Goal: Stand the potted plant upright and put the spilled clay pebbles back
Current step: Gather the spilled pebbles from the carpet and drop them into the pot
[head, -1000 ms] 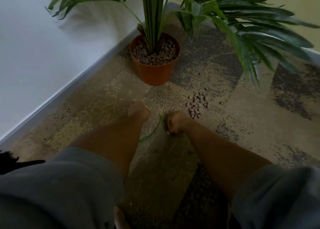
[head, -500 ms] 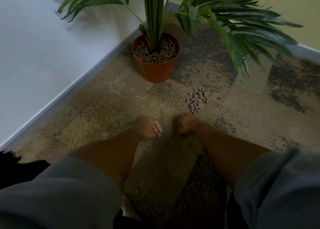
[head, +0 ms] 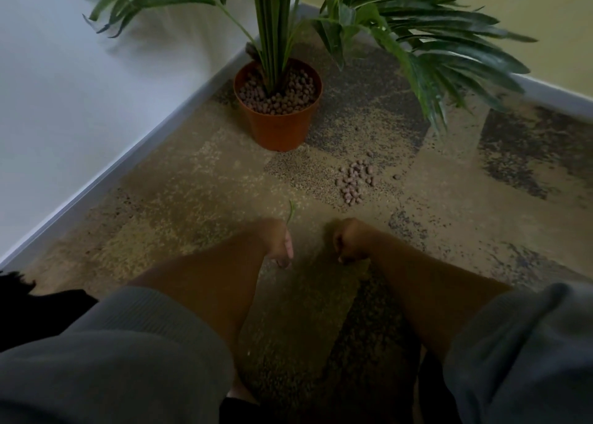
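Potted plant [head: 278, 102] stands upright by the wall, fronds cut off at top; spilled clay pebbles [head: 354, 182] heaped on carpet [head: 179, 199] just right of it; left hand [head: 278, 242] pinches a thin green leaf strip [head: 291, 212], fingers curled; right hand [head: 348, 242] curled, contents hidden, can't tell.

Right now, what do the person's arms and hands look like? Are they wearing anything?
Both arms wear grey sleeves pushed up, so the forearms are bare. The left sleeve shows a fine ribbed knit; the right sleeve looks similar but blurrier. The left hand and right hand are bare: no gloves, rings or watch visible.
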Tool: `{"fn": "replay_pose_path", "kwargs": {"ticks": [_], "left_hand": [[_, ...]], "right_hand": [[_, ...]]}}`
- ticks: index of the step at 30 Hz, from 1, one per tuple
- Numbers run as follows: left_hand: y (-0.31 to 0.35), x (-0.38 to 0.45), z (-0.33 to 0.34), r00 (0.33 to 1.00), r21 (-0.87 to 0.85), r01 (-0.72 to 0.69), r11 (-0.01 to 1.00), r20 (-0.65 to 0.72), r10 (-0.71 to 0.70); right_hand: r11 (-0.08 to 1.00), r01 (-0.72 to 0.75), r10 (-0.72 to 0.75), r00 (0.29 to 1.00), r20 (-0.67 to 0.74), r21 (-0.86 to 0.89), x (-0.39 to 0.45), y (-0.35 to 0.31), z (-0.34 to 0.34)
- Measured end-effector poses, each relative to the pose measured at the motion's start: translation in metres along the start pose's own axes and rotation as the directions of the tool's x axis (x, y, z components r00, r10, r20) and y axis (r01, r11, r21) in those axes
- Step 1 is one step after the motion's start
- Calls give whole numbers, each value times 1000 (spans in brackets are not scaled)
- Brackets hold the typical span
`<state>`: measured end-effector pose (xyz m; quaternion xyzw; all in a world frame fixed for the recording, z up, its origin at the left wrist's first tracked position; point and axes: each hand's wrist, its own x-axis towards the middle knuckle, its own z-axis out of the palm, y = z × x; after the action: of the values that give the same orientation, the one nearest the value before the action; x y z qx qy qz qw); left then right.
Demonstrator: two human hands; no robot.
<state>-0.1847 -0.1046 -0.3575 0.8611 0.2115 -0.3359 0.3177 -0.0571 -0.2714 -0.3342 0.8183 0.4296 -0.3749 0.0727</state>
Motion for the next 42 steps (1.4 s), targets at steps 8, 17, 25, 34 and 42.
{"fn": "replay_pose_path", "kwargs": {"ticks": [8, 17, 25, 34, 42], "left_hand": [[17, 3, -4, 998, -430, 39, 902, 64, -13], [38, 14, -14, 992, -973, 116, 200, 102, -76], [42, 16, -30, 983, -993, 28, -117, 48, -175], [56, 27, -67, 965, -984, -75, -161, -31, -259], [64, 21, -138, 925, -800, -338, -496, -184, -333]], "right_hand": [[974, -61, 72, 997, -43, 218, -3, 10, 12], [-284, -42, 34, 998, 54, 958, 5, 1, -13], [-796, 107, 33, 991, -133, 595, 24, -24, -35], [-732, 122, 78, 992, -96, 670, 50, -53, -76], [-640, 299, 296, 946, -132, 708, 52, -70, -155]]}}
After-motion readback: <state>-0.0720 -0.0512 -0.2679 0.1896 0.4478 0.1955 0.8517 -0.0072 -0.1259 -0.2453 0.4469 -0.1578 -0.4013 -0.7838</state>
